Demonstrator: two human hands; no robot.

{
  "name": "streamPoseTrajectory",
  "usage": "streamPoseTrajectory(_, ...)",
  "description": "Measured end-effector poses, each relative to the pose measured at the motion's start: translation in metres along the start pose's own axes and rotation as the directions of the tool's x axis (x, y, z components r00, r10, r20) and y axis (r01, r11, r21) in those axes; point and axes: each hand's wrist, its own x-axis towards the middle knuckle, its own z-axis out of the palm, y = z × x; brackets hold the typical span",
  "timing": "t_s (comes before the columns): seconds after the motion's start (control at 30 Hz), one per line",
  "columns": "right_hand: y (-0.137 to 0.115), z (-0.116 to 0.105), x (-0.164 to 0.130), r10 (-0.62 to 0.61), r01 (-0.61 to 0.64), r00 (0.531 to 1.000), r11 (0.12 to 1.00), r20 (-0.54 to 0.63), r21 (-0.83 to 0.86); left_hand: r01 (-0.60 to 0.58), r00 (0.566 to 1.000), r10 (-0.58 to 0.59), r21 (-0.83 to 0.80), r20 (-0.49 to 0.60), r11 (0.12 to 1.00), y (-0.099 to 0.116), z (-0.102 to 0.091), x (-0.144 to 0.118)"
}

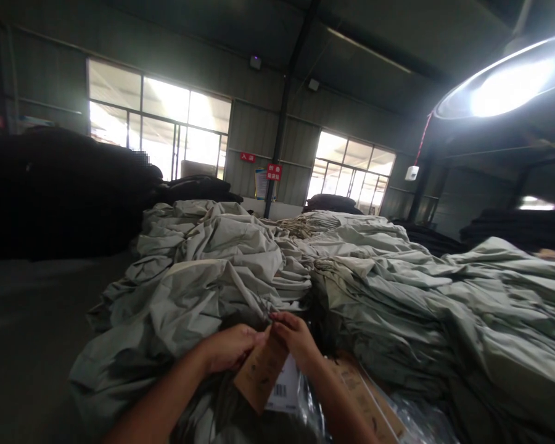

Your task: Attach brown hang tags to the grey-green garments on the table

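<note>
A brown cardboard tag [260,375] with dark print hangs between my hands at the lower middle. My left hand [235,346] is closed, its thumb and fingers gripping the tag's upper left edge. At the tag's top corner, my right hand [296,336] pinches with thumb and forefinger; any string there is too small to make out. Behind the tag shows a white barcode label [284,385], beside clear plastic [311,404]. Grey-green fabric [189,302] lies in heaped folds just beyond both hands. Under my right forearm is a larger brown printed card or stack [363,394], partly hidden.
More grey-green fabric [411,308] is piled on the right, with crumpled clear plastic [420,422] in front. A bright lamp [513,89] hangs at upper right, its white switch [412,173] dangling on a cord. Dark piles [60,191] stand at the left, beside bare floor [32,333].
</note>
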Motion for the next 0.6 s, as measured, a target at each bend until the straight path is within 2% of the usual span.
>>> streamPoseTrajectory(0.07, 0.002, -0.005, 0.0, 0.009, -0.009, 0.999, 1.0, -0.047, -0.009, 0.084, 0.989, -0.059, 0.183, -0.136, 0.98, -0.002, -0.006, 0.005)
streamPoseTrajectory(0.1, 0.002, -0.008, -0.001, 0.024, -0.024, 0.998, 1.0, -0.055, -0.003, 0.097, 0.982, -0.052, 0.255, -0.179, 0.962, -0.002, -0.01, 0.007)
streamPoseTrajectory(0.17, -0.002, -0.013, -0.004, 0.068, -0.067, 0.997, 0.997, -0.039, 0.031, 0.018, 0.969, 0.088, 0.42, -0.231, 0.907, -0.001, -0.019, 0.008)
streamPoseTrajectory(0.2, -0.004, -0.015, -0.006, 0.093, -0.092, 0.996, 0.994, -0.016, 0.051, -0.049, 0.95, 0.201, 0.52, -0.239, 0.853, 0.0, -0.023, 0.008)
streamPoseTrajectory(0.27, -0.011, -0.017, -0.011, 0.139, -0.143, 0.989, 0.987, 0.059, 0.075, -0.145, 0.893, 0.404, 0.72, -0.201, 0.679, 0.002, -0.029, 0.004)
streamPoseTrajectory(0.3, -0.014, -0.018, -0.014, 0.159, -0.167, 0.982, 0.983, 0.101, 0.077, -0.158, 0.875, 0.453, 0.784, -0.171, 0.601, 0.001, -0.031, 0.001)
streamPoseTrajectory(0.37, -0.018, -0.018, -0.017, 0.176, -0.188, 0.97, 0.98, 0.168, 0.062, -0.135, 0.889, 0.438, 0.834, -0.136, 0.534, -0.003, -0.029, -0.002)
streamPoseTrajectory(0.43, -0.016, -0.017, -0.017, 0.175, -0.185, 0.965, 0.982, 0.193, 0.031, -0.118, 0.911, 0.391, 0.827, -0.129, 0.549, -0.01, -0.023, -0.002)
streamPoseTrajectory(0.5, -0.008, -0.015, -0.015, 0.176, -0.173, 0.968, 0.984, 0.177, -0.035, -0.144, 0.915, 0.366, 0.714, -0.167, 0.686, -0.017, -0.014, 0.006)
streamPoseTrajectory(0.57, 0.001, -0.012, -0.012, 0.154, -0.134, 0.977, 0.981, 0.146, -0.139, -0.187, 0.906, 0.346, 0.504, -0.243, 0.843, -0.02, -0.006, 0.018)
streamPoseTrajectory(0.6, 0.005, -0.011, -0.01, 0.125, -0.097, 0.984, 0.974, 0.128, -0.205, -0.187, 0.905, 0.331, 0.446, -0.269, 0.875, -0.021, -0.003, 0.024)
